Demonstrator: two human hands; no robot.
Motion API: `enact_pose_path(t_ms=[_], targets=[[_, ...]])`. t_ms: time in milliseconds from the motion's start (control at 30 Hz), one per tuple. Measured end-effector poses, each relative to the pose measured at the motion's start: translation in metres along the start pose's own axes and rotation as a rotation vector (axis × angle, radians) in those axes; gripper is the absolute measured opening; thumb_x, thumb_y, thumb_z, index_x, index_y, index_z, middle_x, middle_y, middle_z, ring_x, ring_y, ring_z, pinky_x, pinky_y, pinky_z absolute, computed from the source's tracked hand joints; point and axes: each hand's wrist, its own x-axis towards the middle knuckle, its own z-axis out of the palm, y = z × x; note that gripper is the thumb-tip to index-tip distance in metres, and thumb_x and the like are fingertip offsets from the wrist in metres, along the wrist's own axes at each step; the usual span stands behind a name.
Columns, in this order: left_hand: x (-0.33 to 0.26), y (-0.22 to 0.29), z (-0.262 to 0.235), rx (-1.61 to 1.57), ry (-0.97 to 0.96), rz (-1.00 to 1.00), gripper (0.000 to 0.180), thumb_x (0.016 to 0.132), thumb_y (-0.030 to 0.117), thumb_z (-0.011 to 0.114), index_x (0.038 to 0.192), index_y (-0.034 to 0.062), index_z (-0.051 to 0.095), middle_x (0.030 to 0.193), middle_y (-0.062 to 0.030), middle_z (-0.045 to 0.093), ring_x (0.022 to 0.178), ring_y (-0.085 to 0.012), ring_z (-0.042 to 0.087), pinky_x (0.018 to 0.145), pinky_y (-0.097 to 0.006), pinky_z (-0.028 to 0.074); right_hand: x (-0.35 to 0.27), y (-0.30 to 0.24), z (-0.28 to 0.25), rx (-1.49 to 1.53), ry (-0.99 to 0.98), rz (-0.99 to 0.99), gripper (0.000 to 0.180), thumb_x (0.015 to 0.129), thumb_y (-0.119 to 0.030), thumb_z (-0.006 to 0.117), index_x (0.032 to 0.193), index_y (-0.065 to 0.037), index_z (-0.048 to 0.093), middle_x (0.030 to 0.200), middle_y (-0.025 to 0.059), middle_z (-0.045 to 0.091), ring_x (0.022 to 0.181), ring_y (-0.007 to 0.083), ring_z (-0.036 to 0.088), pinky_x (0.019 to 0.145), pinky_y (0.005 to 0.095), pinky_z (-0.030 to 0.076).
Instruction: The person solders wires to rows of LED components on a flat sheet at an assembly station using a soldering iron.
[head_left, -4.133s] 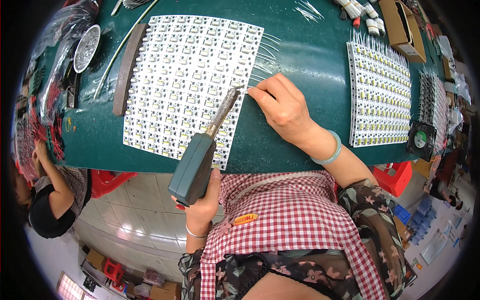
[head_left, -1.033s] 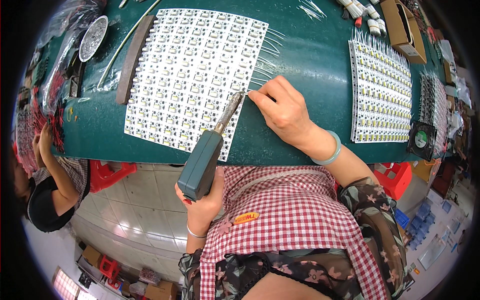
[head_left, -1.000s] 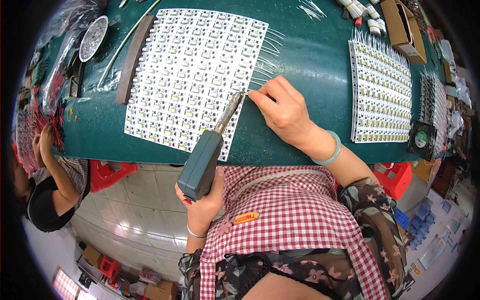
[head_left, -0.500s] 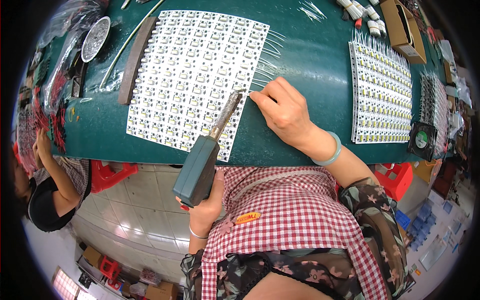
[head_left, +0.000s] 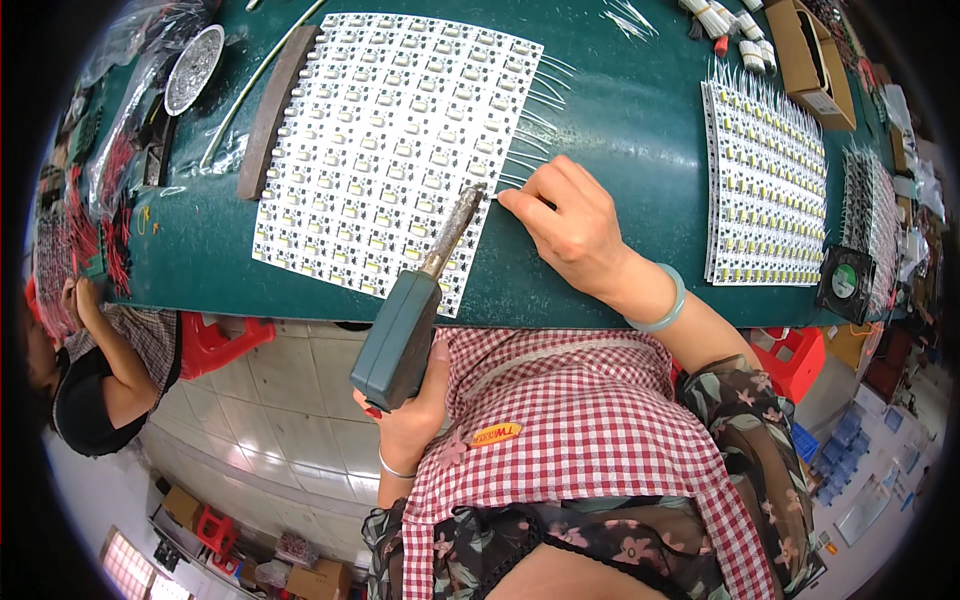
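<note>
A large white sheet of LED circuit boards (head_left: 375,165) lies slightly turned on the green table, with thin white wires (head_left: 545,93) standing out along the upper part of its right edge. My left hand (head_left: 418,408) is closed round the handle of a dark green soldering gun (head_left: 398,335). The gun's metal tip rests on or just over the sheet's right edge. Beside that tip, my right hand (head_left: 572,225) pinches a thin white wire, its end at the board edge. The fingertips cover part of this wire.
A dark bar (head_left: 275,115) runs along the sheet's left edge. Stacked wired boards (head_left: 765,185) lie at right, near a cardboard box (head_left: 808,65) and a small black fan (head_left: 843,275). A silvery dish (head_left: 194,70) stands at upper left. Another person's arm (head_left: 115,335) is at far left.
The soldering tip and my right fingers have shifted slightly down along the board edge, past one more wire standing out. The view has moved a little.
</note>
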Motion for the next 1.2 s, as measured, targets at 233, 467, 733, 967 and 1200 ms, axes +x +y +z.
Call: enact_pose_path(t_ms=[233,467,733,967,1200], targets=[[-0.0036,-0.0011,-0.0021,0.000,-0.007,-0.049,0.020,0.079,0.006,0.078,0.096,-0.0025,0.071,0.086,-0.0091,0.072,0.068,-0.0158,0.068,0.062,-0.028,0.052,-0.0004,-0.0013,0.0001,0.025,-0.016,0.017,0.013,0.072,-0.005,0.064,0.085,-0.004,0.062,0.075,0.0049,0.048,0.072,0.0201,0.052,0.063,0.0320,0.046],[-0.0044,-0.0039,-0.0035,0.009,-0.014,-0.034,0.020,0.078,0.006,0.078,0.095,-0.0024,0.071,0.085,-0.0091,0.072,0.067,-0.0160,0.068,0.062,-0.028,0.052,-0.0001,0.0006,0.0019,0.030,0.013,0.008,0.023,0.069,0.004,0.071,0.089,-0.005,0.066,0.073,0.0040,0.053,0.065,0.0201,0.054,0.054,0.0319,0.044],[-0.0068,-0.0045,-0.0048,0.028,0.000,-0.017,0.021,0.078,0.006,0.078,0.096,-0.0023,0.071,0.086,-0.0093,0.072,0.069,-0.0162,0.068,0.062,-0.028,0.052,-0.0026,-0.0010,0.0015,-0.009,-0.013,-0.005,0.011,0.074,-0.005,0.063,0.085,-0.005,0.063,0.074,0.0046,0.049,0.071,0.0194,0.052,0.061,0.0318,0.044],[-0.0052,-0.0038,-0.0030,-0.002,-0.019,-0.012,0.021,0.078,0.005,0.078,0.096,-0.0024,0.071,0.086,-0.0096,0.072,0.068,-0.0162,0.068,0.062,-0.028,0.052,-0.0038,-0.0005,0.0021,0.012,-0.028,0.005,0.010,0.075,-0.005,0.063,0.085,-0.006,0.062,0.073,0.0045,0.048,0.070,0.0195,0.052,0.061,0.0322,0.043],[-0.0038,-0.0013,-0.0030,0.051,-0.048,-0.019,0.018,0.080,0.006,0.076,0.095,-0.0012,0.070,0.086,-0.0092,0.071,0.068,-0.0179,0.068,0.063,-0.028,0.052,-0.0030,0.0000,0.0022,0.012,-0.025,0.014,0.010,0.074,-0.005,0.063,0.085,-0.006,0.062,0.073,0.0043,0.048,0.070,0.0192,0.052,0.061,0.0318,0.043]])
